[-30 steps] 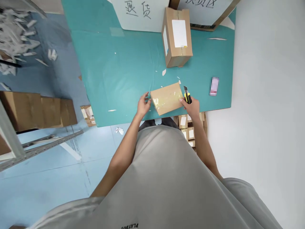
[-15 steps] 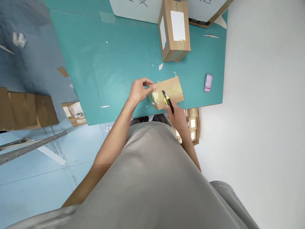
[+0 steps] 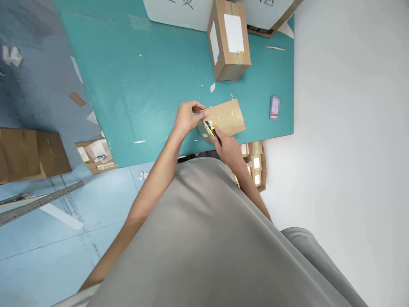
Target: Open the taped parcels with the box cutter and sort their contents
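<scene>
Watching over at the green table [image 3: 153,98], small taped carton [image 3: 228,117] near the front edge. Left hand [image 3: 186,117] has fingers pinching its corner, right hand [image 3: 230,149] has fingers wrapped round a cutter [image 3: 213,131]. Paper scraps [image 3: 212,88] behind, then a taller box [image 3: 220,44] kinda blocking the white panels [image 3: 182,13].

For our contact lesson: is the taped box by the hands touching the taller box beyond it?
Apart: the head view shows green tabletop between the taped box and the taller box.
</scene>
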`<state>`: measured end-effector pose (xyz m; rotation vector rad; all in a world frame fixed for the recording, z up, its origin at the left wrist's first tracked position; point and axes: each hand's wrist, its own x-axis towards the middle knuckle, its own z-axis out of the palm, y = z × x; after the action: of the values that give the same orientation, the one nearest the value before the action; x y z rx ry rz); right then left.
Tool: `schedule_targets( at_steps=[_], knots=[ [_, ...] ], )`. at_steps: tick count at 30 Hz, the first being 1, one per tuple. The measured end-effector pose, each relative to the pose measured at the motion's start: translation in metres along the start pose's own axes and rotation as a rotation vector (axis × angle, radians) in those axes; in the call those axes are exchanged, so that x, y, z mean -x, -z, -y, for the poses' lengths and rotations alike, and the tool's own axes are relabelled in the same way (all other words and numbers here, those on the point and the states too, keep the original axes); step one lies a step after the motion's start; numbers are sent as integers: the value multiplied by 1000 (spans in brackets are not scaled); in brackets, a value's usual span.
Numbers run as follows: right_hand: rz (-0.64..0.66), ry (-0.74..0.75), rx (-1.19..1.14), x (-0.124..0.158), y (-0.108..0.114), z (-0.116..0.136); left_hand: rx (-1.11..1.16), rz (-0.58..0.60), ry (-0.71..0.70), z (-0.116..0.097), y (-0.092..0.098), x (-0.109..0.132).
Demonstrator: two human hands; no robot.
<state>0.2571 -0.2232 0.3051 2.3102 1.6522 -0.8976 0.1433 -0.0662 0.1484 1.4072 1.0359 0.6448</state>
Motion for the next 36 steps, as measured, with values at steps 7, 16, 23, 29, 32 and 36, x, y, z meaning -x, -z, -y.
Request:
schedule_targets(
  at_steps=[7,16,23,29,32,36],
  knots=[
    [31,-59,79,-11,0,30,39,-24,47,5,8,6],
    [104,-110,143,12,9,25,-15,-50,39,1,-7,16],
    [127,-94,137,4,-3,27,-41,-103,30,3,-8,11],
    [195,-152,151,30,-8,22,-54,-83,18,1,-8,11],
    [154,-134,85,41,3,11,-60,-93,22,-2,-8,13],
    [-141,-162,-63,37,12,-31,-64,-113,16,-5,-10,14]
  ],
)
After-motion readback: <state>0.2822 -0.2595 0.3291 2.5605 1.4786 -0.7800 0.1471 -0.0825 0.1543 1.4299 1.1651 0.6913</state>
